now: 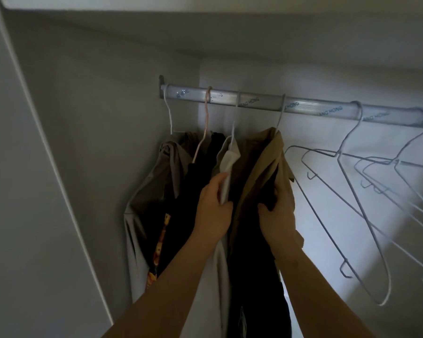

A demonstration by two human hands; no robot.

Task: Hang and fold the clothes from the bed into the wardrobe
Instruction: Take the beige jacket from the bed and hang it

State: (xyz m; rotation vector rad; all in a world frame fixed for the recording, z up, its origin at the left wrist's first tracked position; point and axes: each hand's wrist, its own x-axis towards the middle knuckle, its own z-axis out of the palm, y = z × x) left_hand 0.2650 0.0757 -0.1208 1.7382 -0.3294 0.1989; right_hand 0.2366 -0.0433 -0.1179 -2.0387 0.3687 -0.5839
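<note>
A metal rail (pixel 254 102) runs across the wardrobe with several hung clothes at its left end. A tan shirt (pixel 261 162) hangs on a wire hanger, dark cloth showing inside it. My right hand (pixel 279 213) grips the tan shirt's front with fingers curled into the fabric. My left hand (pixel 214 208) holds the edge of the light grey garment (pixel 227 164) hanging just left of it. Further left hang a black garment (pixel 193 191) on a pink hanger and a grey garment (pixel 147 196) against the side wall.
Several empty wire hangers (pixel 357 186) hang on the right part of the rail, tilted toward me. The wardrobe's side wall (pixel 95 142) and a white door edge (pixel 34 154) stand at the left. A yellow patterned strip (pixel 160 247) shows among the dark clothes.
</note>
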